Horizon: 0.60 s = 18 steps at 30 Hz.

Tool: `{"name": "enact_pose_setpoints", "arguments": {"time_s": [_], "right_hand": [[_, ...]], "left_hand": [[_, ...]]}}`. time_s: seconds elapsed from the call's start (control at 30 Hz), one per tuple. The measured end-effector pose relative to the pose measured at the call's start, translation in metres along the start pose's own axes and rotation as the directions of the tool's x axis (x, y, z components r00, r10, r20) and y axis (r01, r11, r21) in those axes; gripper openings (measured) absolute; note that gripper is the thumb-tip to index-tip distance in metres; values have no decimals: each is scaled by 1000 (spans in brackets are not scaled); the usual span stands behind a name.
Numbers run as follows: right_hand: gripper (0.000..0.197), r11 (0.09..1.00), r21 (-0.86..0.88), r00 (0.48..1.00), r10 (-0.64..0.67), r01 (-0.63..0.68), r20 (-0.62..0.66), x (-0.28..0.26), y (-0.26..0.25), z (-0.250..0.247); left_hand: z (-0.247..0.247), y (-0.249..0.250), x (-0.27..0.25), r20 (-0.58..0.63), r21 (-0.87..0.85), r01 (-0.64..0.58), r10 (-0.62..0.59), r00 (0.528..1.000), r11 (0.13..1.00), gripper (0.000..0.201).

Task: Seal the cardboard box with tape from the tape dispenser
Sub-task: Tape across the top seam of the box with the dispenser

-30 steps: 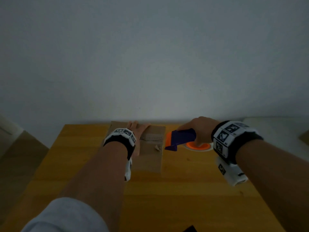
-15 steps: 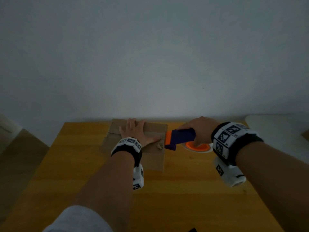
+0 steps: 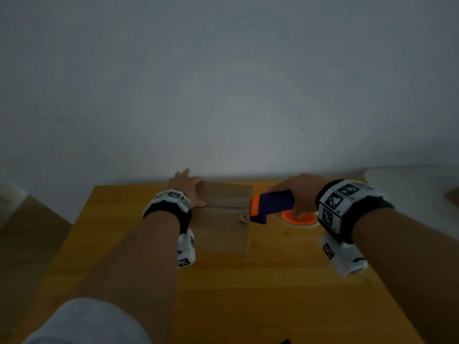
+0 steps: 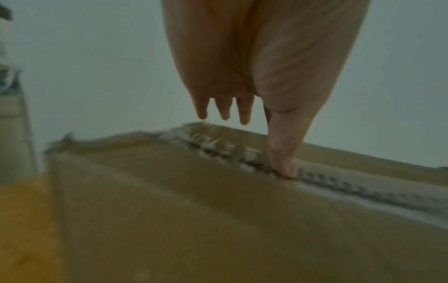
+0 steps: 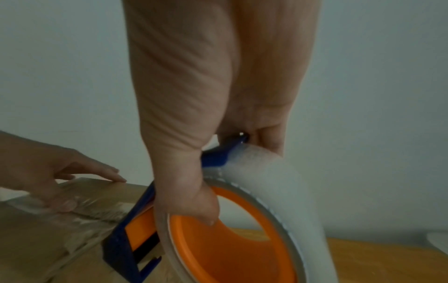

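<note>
Head view: cardboard box (image 3: 221, 219) sits on the wooden bench (image 3: 248, 294), near the bench's far edge by the wall (image 3: 223, 83). Left hand (image 3: 187, 188) lies on the left part of the box top, fingers straight and spread, holding nothing. Left wrist view: thumb (image 4: 283, 153) presses on the taped centre seam (image 4: 339, 187) of the box; the other fingertips (image 4: 243, 113) stand clear above the far edge of the box. Right hand (image 3: 301, 192) is clenched round the blue and orange tape dispenser (image 3: 270, 204), which is at the right edge of the box, its orange front end touching the box at the seam line. Right wrist view: fingers wrap the blue frame and the thumb (image 5: 191, 201) reaches into the orange core of the tape roll (image 5: 278, 191); the dispenser's front end bears on the box top at the right edge. Clear tape lies along the seam, wrinkled; whether it runs unbroken to the dispenser cannot be told
</note>
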State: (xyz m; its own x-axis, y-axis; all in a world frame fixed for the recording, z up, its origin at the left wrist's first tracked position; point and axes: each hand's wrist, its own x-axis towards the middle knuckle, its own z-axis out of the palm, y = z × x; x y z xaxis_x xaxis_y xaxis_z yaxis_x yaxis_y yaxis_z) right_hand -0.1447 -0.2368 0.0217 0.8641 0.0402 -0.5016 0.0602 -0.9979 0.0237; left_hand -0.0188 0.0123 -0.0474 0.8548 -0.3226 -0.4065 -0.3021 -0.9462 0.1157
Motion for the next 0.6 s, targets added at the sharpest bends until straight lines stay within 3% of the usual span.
{"name": "enact_pose_setpoints", "arguments": {"time_s": [0.1,0.2,0.3,0.43,0.6], "right_hand": [[74,1000,-2,1000,7,-7,-1,-1,-1,1],[76,1000,19,1000,22,-22,-8,-3,0,5],[78,999,45,999,31,-30,-17,-4,2,10],[77,993,110,999,38,-35,-26,-4,5,20],[65,984,151,994,104,-98,-29,-4,7,26]], "left_hand": [[-11,41,-3,95,4,-174,173,980,985,75],[-1,81,-15,196,68,-282,265,944,957,108],[15,96,-26,169,130,-289,266,949,948,121],[26,97,-17,249,236,-235,175,952,943,141],[11,102,-22,213,268,-233,178,961,935,129]]}}
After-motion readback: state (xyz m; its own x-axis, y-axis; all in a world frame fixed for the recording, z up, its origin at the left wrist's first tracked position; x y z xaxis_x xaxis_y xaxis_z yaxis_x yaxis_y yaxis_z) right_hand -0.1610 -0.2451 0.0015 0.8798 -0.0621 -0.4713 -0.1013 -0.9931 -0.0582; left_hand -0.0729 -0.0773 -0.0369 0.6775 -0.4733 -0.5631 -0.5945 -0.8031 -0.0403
